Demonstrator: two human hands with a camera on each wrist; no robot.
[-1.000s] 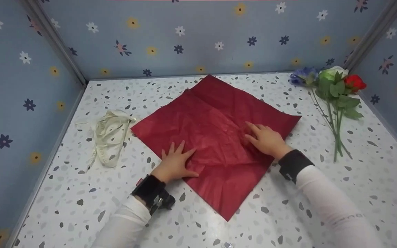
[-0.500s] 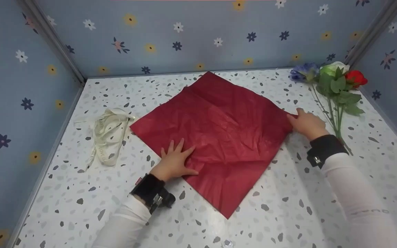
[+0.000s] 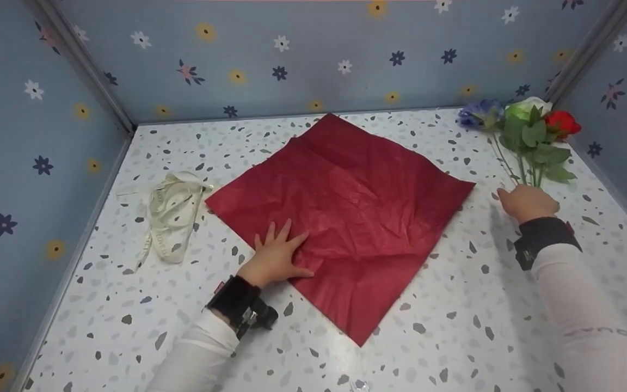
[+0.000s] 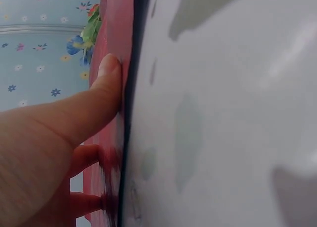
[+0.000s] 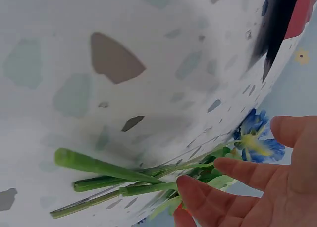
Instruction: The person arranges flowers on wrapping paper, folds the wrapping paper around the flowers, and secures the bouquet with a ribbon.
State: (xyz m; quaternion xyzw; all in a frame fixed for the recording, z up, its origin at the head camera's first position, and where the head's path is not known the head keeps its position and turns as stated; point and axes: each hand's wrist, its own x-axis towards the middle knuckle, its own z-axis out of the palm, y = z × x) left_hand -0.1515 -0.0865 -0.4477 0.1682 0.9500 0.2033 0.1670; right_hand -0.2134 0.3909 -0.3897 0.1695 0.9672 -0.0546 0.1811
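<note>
A square sheet of dark red tissue paper point(image 3: 346, 207) lies flat like a diamond in the middle of the speckled white table point(image 3: 455, 337). My left hand point(image 3: 276, 255) presses flat on its near-left edge, fingers spread; the left wrist view shows the thumb point(image 4: 101, 91) lying on the red paper point(image 4: 111, 34). My right hand point(image 3: 526, 200) is over the stems of three artificial flowers point(image 3: 528, 139) at the far right: blue, white-green and red heads. In the right wrist view the fingers point(image 5: 233, 172) are straight and just above the green stems point(image 5: 114, 180), not closed on them.
A cream ribbon point(image 3: 171, 218) lies bunched on the table to the left of the paper. Blue flower-patterned walls point(image 3: 302, 60) enclose the table at the back and on both sides. Bare tabletop shows along the near edge.
My right hand left the red paper, slid past its right corner and now hovers over the flower stems. The left hand stayed pressed on the paper.
</note>
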